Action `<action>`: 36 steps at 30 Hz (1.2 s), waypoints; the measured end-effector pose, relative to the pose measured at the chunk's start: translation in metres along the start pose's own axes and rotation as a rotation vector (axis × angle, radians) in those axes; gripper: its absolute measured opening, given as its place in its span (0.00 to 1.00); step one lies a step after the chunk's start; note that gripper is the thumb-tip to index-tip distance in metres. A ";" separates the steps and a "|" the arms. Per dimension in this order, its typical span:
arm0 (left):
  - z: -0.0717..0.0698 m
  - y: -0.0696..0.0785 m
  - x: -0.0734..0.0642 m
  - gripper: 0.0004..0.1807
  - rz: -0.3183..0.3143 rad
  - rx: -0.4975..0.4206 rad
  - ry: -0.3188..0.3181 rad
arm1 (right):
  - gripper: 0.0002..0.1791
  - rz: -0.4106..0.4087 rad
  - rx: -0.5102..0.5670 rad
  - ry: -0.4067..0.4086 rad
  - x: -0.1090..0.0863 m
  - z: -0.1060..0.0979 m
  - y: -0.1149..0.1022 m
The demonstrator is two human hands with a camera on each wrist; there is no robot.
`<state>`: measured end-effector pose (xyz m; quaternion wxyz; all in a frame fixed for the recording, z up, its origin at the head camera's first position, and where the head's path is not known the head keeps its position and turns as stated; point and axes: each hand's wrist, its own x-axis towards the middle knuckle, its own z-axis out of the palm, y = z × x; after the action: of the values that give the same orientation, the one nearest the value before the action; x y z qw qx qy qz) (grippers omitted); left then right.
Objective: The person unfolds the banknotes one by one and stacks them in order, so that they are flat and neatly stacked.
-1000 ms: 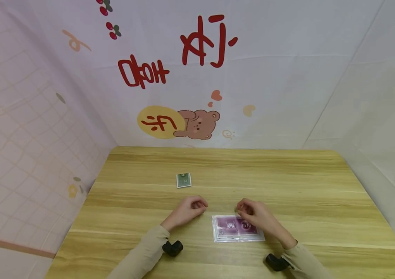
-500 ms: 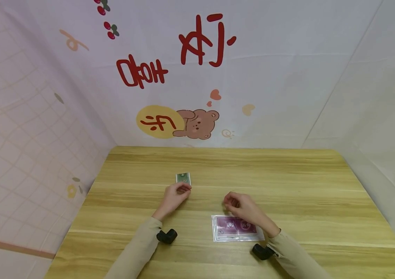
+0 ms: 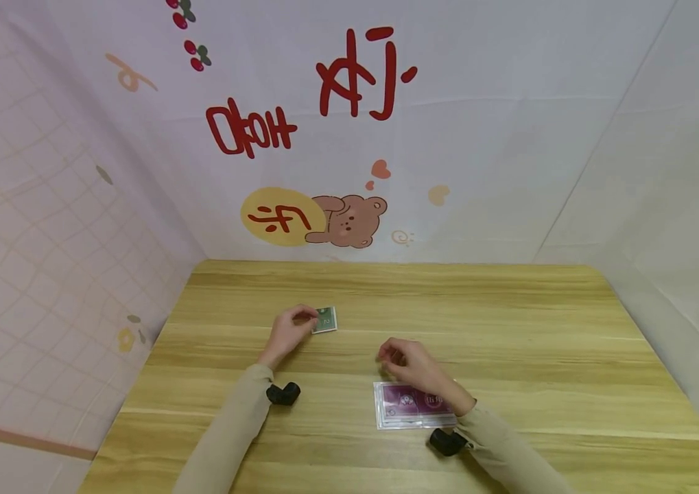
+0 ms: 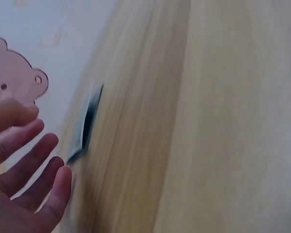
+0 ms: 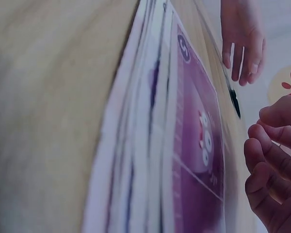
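Note:
A small green note-like paper (image 3: 327, 320) printed with a 2 lies left of centre on the table. Beside its left edge is my left hand (image 3: 289, 333), partly covering it in the head view. In the left wrist view the paper (image 4: 89, 119) stands a little apart from the loosely bent fingers of that hand (image 4: 26, 179). My right hand (image 3: 413, 365) hovers over the far side of a stack of purple play banknotes (image 3: 405, 406) with a shiny, clear surface. The right wrist view shows its fingers loosely curled with nothing between them, and the stack's layered edges (image 5: 150, 121).
The wooden table (image 3: 510, 309) ends at a white cloth backdrop (image 3: 479, 137) with a printed bear and red characters. Cloth walls also stand at both sides. A black wrist device (image 3: 283, 394) sits at the left sleeve, another (image 3: 446, 442) at the right.
My left hand has moved left and away from me, past the green paper's near edge to its left side. My right hand has shifted left over the purple stack. The stack has stayed in place.

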<state>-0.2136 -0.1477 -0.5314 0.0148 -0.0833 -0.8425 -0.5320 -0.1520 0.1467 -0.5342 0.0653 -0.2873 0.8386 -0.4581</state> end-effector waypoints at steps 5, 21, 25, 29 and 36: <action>-0.005 -0.006 0.008 0.10 -0.004 0.025 -0.067 | 0.06 -0.009 -0.011 0.016 0.005 0.005 -0.002; -0.010 -0.018 0.027 0.14 -0.010 0.037 -0.170 | 0.07 0.024 -0.021 0.180 0.048 0.039 -0.016; -0.008 -0.017 0.028 0.14 0.001 0.028 -0.179 | 0.08 0.039 -0.052 0.231 0.062 0.050 -0.017; -0.006 -0.016 0.029 0.14 0.000 0.018 -0.183 | 0.11 0.078 -0.132 0.265 0.073 0.058 -0.018; -0.006 -0.012 0.028 0.13 0.000 0.034 -0.210 | 0.11 0.182 -0.261 0.314 0.087 0.067 -0.018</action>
<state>-0.2432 -0.1546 -0.5365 -0.0723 -0.1381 -0.8483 -0.5060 -0.1915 0.0430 -0.5446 -0.0627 -0.1417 0.9131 -0.3772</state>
